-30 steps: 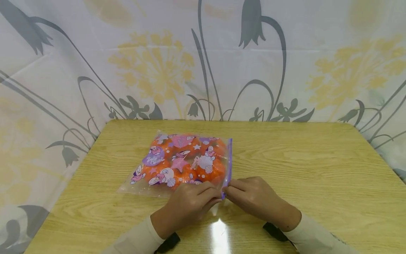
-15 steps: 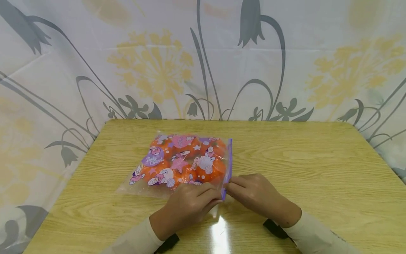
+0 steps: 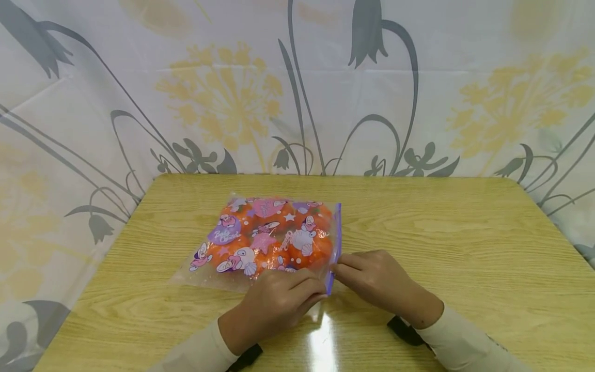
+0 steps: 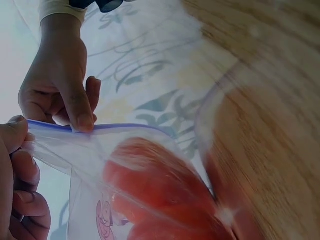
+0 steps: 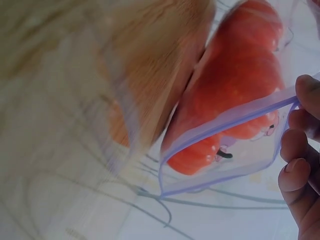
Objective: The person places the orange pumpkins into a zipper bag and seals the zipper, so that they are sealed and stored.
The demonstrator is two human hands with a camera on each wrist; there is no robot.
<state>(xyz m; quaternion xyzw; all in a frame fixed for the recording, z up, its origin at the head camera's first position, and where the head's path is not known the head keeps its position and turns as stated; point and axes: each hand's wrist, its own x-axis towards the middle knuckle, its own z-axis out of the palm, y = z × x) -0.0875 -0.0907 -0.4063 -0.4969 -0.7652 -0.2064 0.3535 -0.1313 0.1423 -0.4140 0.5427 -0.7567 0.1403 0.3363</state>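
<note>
A clear zip bag (image 3: 262, 242) with pink and purple cartoon prints lies on the table, its purple zip edge (image 3: 338, 227) facing right. Inside are several glossy orange-red round things (image 5: 235, 70); one shows a dark stem. My left hand (image 3: 279, 299) pinches the near corner of the bag beside the zip. A short way farther along, my right hand (image 3: 376, 279) pinches the zip edge between thumb and fingers. In the right wrist view, the two purple strips stand apart beyond my right fingers (image 5: 295, 172), so the bag's mouth gapes there.
The wood-grain table (image 3: 441, 232) extends on both sides of the bag. A flower-patterned cloth (image 3: 325, 103) hangs behind it and along the left side. Light glares off the tabletop (image 3: 323, 336) near the front.
My right hand has slid a little way along the zip edge, away from the near corner. My left hand keeps its hold on that corner, and the bag has hardly moved.
</note>
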